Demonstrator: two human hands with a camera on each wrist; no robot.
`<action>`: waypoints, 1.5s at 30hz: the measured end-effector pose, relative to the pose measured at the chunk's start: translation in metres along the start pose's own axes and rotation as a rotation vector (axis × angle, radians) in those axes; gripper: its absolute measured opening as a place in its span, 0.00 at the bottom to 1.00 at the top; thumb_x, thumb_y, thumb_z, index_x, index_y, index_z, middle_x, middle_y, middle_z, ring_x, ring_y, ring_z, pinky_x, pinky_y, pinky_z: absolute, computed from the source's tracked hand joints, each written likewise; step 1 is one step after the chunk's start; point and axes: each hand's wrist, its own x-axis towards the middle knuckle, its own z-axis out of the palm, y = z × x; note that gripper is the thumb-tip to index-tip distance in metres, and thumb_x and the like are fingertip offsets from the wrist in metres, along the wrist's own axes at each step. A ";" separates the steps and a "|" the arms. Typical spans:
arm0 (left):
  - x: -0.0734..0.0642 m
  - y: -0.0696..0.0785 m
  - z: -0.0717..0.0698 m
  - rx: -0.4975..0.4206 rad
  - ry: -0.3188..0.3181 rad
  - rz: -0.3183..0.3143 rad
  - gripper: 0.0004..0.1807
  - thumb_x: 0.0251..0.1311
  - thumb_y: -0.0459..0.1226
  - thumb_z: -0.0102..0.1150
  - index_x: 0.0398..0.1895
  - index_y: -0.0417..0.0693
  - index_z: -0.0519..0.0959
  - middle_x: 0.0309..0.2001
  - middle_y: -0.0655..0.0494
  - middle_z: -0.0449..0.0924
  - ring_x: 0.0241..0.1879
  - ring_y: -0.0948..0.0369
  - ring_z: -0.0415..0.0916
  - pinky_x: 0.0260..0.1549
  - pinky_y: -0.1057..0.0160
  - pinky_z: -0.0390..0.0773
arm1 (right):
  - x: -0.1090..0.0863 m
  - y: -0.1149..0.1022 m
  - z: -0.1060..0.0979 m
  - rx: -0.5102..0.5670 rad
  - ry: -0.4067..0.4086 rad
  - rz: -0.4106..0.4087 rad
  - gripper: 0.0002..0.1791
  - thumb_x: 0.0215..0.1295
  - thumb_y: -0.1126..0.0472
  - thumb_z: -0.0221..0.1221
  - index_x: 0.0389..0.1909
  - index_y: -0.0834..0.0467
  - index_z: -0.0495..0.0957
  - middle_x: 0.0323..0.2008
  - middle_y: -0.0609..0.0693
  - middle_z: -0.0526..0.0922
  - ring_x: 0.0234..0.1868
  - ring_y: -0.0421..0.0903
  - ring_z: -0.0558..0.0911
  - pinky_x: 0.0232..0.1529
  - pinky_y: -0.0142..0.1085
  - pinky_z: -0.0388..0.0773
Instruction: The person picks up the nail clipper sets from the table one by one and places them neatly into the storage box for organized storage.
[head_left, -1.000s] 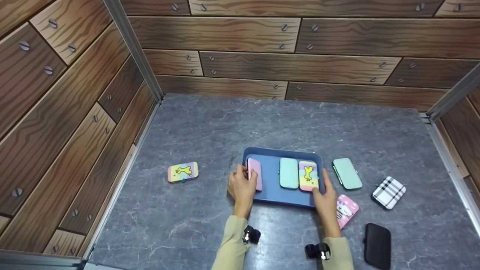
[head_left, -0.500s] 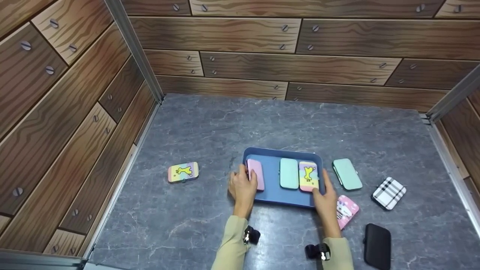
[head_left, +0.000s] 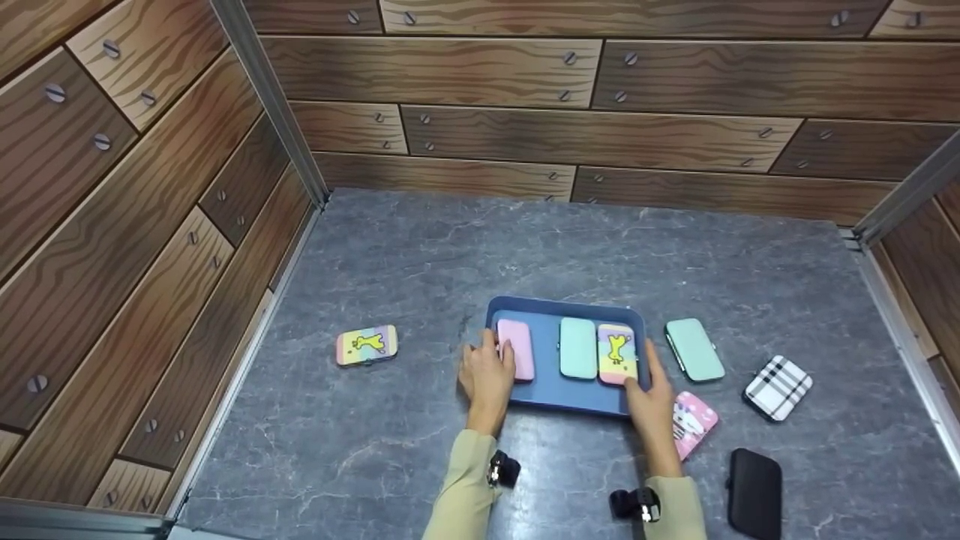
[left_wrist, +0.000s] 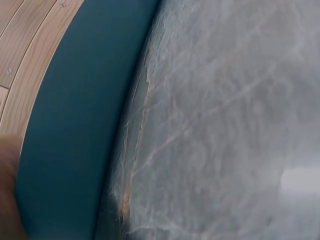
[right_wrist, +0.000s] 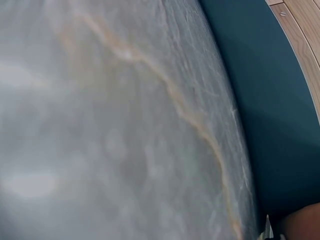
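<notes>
In the head view a blue tray (head_left: 541,397) lies on the floor with my hands at its two sides. My left hand (head_left: 486,379) reaches over its left wall, thumb and fingers at the left edge of a flat pink case (head_left: 517,351). My right hand (head_left: 651,401) grips the tray's right side, thumb over the rim beside the lower corner of a giraffe-print case (head_left: 616,352). A mint-green case (head_left: 577,348) lies beside that one. Both wrist views show mostly the tray's outer wall (left_wrist: 75,120) and the floor, with a sliver of hand at the edge.
A second giraffe case (head_left: 367,346) lies to the left of the tray. On the right are another mint case (head_left: 694,349), a plaid case (head_left: 778,387), a pink cartoon case (head_left: 694,424) partly behind my right hand, and a black case (head_left: 754,493). Wood-patterned walls (head_left: 495,135) enclose the floor.
The pink case has shifted slightly right within the tray, away from its left wall, and shows its top more fully. My left hand has barely moved; the right hand and tray stay put.
</notes>
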 end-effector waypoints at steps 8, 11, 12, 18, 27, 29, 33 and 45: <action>0.001 -0.001 -0.001 0.049 -0.097 0.029 0.10 0.59 0.45 0.66 0.33 0.48 0.79 0.28 0.51 0.85 0.35 0.48 0.75 0.33 0.48 0.77 | -0.002 -0.002 -0.001 0.004 -0.019 -0.004 0.40 0.67 0.70 0.48 0.79 0.49 0.49 0.78 0.53 0.49 0.78 0.55 0.46 0.75 0.51 0.43; 0.002 -0.001 -0.002 0.030 -0.132 0.041 0.15 0.55 0.49 0.67 0.35 0.48 0.81 0.32 0.51 0.86 0.37 0.47 0.75 0.35 0.48 0.77 | -0.002 -0.002 -0.001 0.004 -0.016 0.006 0.40 0.68 0.70 0.49 0.79 0.49 0.49 0.78 0.53 0.49 0.77 0.55 0.46 0.75 0.51 0.43; 0.002 -0.001 -0.003 0.027 -0.149 0.046 0.17 0.54 0.51 0.68 0.36 0.49 0.82 0.34 0.51 0.87 0.38 0.47 0.75 0.37 0.48 0.77 | -0.002 -0.002 0.000 0.009 -0.016 0.009 0.41 0.67 0.70 0.49 0.79 0.48 0.49 0.78 0.53 0.49 0.77 0.55 0.46 0.75 0.51 0.43; 0.008 -0.001 -0.009 0.051 -0.358 0.069 0.37 0.41 0.62 0.73 0.50 0.48 0.81 0.46 0.50 0.85 0.50 0.46 0.72 0.50 0.46 0.73 | -0.002 -0.001 0.000 0.032 -0.003 -0.003 0.41 0.66 0.71 0.49 0.79 0.49 0.51 0.78 0.54 0.50 0.77 0.56 0.47 0.75 0.50 0.43; 0.014 0.003 -0.018 0.112 -0.561 0.096 0.59 0.28 0.62 0.80 0.69 0.49 0.70 0.60 0.48 0.77 0.63 0.42 0.65 0.63 0.42 0.63 | -0.001 0.001 -0.001 -0.006 -0.008 0.011 0.40 0.67 0.70 0.48 0.79 0.48 0.49 0.78 0.53 0.49 0.77 0.55 0.46 0.75 0.51 0.44; 0.013 0.006 -0.017 0.149 -0.554 0.106 0.59 0.29 0.64 0.78 0.69 0.51 0.70 0.59 0.47 0.78 0.61 0.43 0.66 0.61 0.42 0.65 | -0.001 0.001 0.000 -0.008 -0.007 0.008 0.40 0.67 0.70 0.48 0.79 0.49 0.49 0.78 0.53 0.49 0.77 0.55 0.46 0.75 0.51 0.44; 0.011 0.011 -0.014 0.233 -0.523 0.119 0.59 0.30 0.70 0.74 0.70 0.55 0.70 0.56 0.46 0.79 0.57 0.42 0.67 0.53 0.43 0.69 | -0.001 0.000 0.000 0.001 -0.005 -0.004 0.40 0.67 0.70 0.48 0.79 0.50 0.50 0.78 0.53 0.49 0.78 0.54 0.46 0.75 0.51 0.43; 0.010 0.019 -0.004 0.426 -0.548 0.112 0.59 0.28 0.81 0.57 0.72 0.72 0.66 0.62 0.45 0.75 0.64 0.38 0.62 0.56 0.40 0.67 | -0.001 0.000 0.000 0.018 -0.010 0.000 0.41 0.67 0.71 0.48 0.79 0.50 0.49 0.78 0.53 0.49 0.78 0.55 0.46 0.75 0.51 0.42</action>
